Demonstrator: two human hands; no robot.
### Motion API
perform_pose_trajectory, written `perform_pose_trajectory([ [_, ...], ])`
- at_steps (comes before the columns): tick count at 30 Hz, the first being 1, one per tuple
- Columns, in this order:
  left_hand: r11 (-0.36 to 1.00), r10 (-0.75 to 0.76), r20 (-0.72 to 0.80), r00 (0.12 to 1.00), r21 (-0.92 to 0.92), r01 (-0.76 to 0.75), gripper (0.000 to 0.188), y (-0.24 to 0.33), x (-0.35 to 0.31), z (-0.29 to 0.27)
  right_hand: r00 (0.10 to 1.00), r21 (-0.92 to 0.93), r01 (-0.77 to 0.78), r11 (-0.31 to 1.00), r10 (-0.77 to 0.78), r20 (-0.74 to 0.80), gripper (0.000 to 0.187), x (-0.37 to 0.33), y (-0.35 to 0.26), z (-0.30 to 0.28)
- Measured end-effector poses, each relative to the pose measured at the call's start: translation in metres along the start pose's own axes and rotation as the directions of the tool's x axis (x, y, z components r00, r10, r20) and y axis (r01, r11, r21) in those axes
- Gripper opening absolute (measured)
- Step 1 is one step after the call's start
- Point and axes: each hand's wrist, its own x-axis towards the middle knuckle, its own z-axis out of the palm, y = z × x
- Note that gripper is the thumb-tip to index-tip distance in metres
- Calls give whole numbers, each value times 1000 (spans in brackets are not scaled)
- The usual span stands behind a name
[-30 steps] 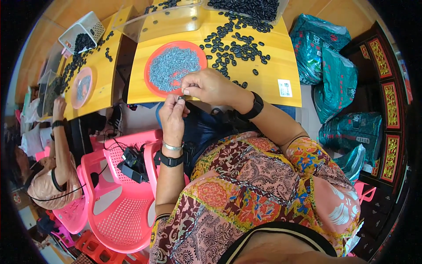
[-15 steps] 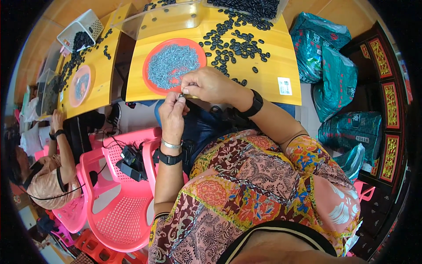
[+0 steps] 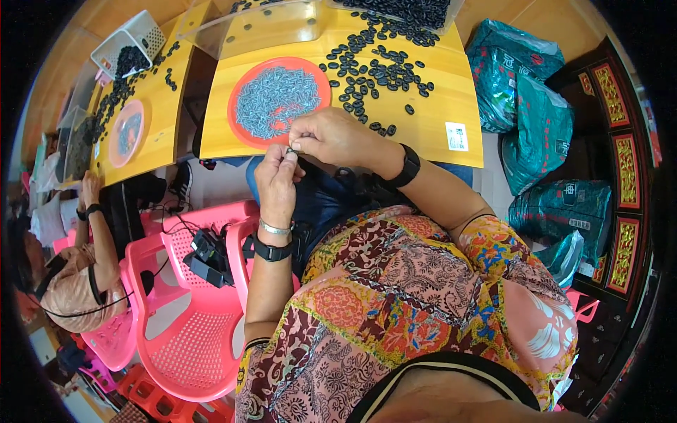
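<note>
My left hand [image 3: 276, 176] pinches a small dark piece [image 3: 290, 150] between thumb and fingertips, just off the near edge of the yellow table. It looks like one of the black oval pieces [image 3: 384, 74] scattered over the tabletop. My right hand [image 3: 331, 137] meets it there, thumb and forefinger closed together at the piece; whatever lies between those fingertips is too small to make out. Right beyond my hands sits a round red plate [image 3: 234, 106], spread with many small grey metal pins or screws [image 3: 275, 99].
A clear plastic bin [image 3: 261, 32] and a tub of black pieces [image 3: 402, 10] stand at the far side. Green bags [image 3: 539, 134] lean at the right. A pink chair [image 3: 190, 338] is at my left, where another person [image 3: 88, 275] works at a second yellow table [image 3: 151, 144].
Both hands stay joined at the dark piece, with only slight finger movement. The whole view has shifted a little.
</note>
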Motion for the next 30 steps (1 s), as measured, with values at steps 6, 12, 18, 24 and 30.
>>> perform_pose_trajectory([
  [6,999,-29,-2,1000,-18,29,14,1,-3,1,998,57,-29,998,32,-55,11,-2,-5,4],
  [12,996,-5,-34,999,-85,2,14,-7,-1,4,998,-12,20,1000,-21,-61,12,-3,-1,2],
  [18,969,-54,-16,998,-241,49,12,-10,4,0,977,-12,51,999,-53,-206,16,-5,34,-29],
  [24,962,-52,-24,998,-269,44,11,-6,7,-5,899,-460,-428,777,317,-301,21,18,72,-82],
  [30,966,-49,-11,999,-254,45,11,-8,7,-4,913,-668,-401,627,332,-236,16,29,92,-72],
])
